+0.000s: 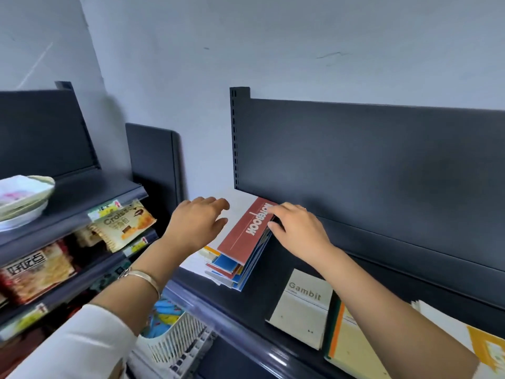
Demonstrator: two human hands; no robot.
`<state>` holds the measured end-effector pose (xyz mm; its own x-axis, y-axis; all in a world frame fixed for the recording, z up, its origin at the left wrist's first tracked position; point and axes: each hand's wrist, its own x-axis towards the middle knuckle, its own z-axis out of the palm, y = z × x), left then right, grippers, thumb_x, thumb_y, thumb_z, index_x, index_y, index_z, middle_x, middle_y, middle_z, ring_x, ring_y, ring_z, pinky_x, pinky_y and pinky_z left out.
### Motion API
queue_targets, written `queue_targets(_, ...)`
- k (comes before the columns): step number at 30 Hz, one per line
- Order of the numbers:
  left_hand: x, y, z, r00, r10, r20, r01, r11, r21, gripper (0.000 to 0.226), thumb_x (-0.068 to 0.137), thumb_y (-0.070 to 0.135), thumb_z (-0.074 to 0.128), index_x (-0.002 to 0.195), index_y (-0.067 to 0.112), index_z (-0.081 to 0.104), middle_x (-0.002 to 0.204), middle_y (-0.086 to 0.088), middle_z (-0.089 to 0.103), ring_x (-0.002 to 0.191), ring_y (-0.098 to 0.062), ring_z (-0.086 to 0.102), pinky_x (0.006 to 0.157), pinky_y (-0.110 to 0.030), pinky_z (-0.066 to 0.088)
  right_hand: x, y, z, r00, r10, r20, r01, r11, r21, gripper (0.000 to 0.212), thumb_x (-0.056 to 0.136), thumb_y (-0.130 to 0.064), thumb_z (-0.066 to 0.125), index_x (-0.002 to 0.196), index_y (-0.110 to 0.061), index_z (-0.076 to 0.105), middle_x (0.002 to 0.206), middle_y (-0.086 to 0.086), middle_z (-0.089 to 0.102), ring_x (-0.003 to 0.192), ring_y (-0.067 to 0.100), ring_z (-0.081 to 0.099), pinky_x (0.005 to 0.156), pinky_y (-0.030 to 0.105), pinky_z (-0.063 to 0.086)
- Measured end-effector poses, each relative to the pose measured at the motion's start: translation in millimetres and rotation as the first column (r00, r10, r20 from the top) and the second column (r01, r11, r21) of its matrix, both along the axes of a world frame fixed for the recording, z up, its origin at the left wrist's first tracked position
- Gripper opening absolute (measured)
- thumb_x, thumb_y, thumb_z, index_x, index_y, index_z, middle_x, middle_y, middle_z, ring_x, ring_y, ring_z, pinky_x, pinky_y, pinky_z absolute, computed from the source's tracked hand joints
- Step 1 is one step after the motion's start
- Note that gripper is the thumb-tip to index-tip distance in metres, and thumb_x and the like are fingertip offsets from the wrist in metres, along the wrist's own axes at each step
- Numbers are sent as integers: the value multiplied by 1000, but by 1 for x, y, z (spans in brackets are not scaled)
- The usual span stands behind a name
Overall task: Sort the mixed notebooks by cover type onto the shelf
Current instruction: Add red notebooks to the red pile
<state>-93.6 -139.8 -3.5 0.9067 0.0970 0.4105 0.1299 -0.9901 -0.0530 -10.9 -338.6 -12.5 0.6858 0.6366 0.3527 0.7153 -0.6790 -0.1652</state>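
Grey wall (273, 50) stands behind a dark shelf (254, 318). Two hands reach out over the far left end of it. One pile of notebooks (226, 266) lies there, with a red notebook (246, 233) on top. The right hand (297, 228) comes in from the right and pinches the right edge of the red notebook, fingers on the cover and thumb at the edge. The left hand (196, 222) hangs just left of the pile with loose, spread fingers and holds nothing. One bracelet (144, 277) sits on its wrist.

Three more notebooks lie near and to the right: a Gambit notebook (300, 307), a striped notebook (341, 337) and a white notebook (478, 340). One white basket (175, 343) sits below the shelf. On the left are snack packs (123, 225) and one bowl (21, 198)
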Motion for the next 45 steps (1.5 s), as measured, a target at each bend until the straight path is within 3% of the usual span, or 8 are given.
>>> queue_targets(10,60,61,-18,996,-11,-87,7,999,-51,33,96,38,42,128,30,48,118,10,61,110,-15,55,88,-31,43,58,60,-21,988,-52,-146,51,999,-8,36,97,-33,45,133,-26,50,129,-3,52,117,20,51,83,30,45)
queue_targets(18,102,106,-26,967,-215,-133,209,976,-58,32,97,37,41,127,29,49,119,11,59,111,-14,54,89,-28,40,61,105,-31,947,-265,-181,260,964,-52,33,97,-33,45,127,-25,53,126,0,51,117,23,48,85,35,46)
queue_targets(22,114,120,-36,940,-291,-178,279,956,-90,32,97,36,41,128,29,48,124,9,56,114,-16,52,91,-29,40,52,111,-45,826,-493,-274,485,869,-98,60,87,-56,52,137,-25,42,137,1,40,125,27,40,91,40,44)
queue_targets(25,118,119,-44,909,-351,-226,327,935,-136,33,96,36,42,128,28,48,130,6,52,117,-17,49,93,-30,40,48,112,-55,692,-575,-436,588,800,-120,80,75,-67,60,139,-27,34,133,4,40,120,28,48,89,41,47)
queue_targets(30,119,118,-55,869,-409,-278,364,910,-200,35,95,36,44,129,26,48,134,5,48,123,-17,43,97,-32,39,50,116,-62,543,-451,-709,687,724,65,62,76,-42,75,124,-16,44,122,2,59,108,23,59,85,36,52)
queue_targets(35,118,125,-57,873,-401,-279,328,904,-274,39,95,36,46,133,27,44,139,6,42,126,-18,39,100,-32,37,51,108,-58,429,-154,-890,814,493,307,27,86,-9,66,110,-1,59,103,13,67,87,27,66,78,40,56)
queue_targets(38,120,129,-56,879,-373,-297,280,908,-310,41,96,34,46,136,26,41,142,3,39,127,-20,39,100,-34,39,52,101,-50,474,-221,-852,806,499,318,15,92,-10,54,107,-8,58,107,13,66,91,29,66,84,45,55)
queue_targets(45,118,127,-62,875,-310,-372,142,899,-414,65,91,44,51,147,22,25,151,-1,26,135,-23,29,105,-39,35,51,79,-26,628,-371,-684,742,549,384,20,97,-16,45,114,-9,54,112,11,64,97,28,63,84,40,52)
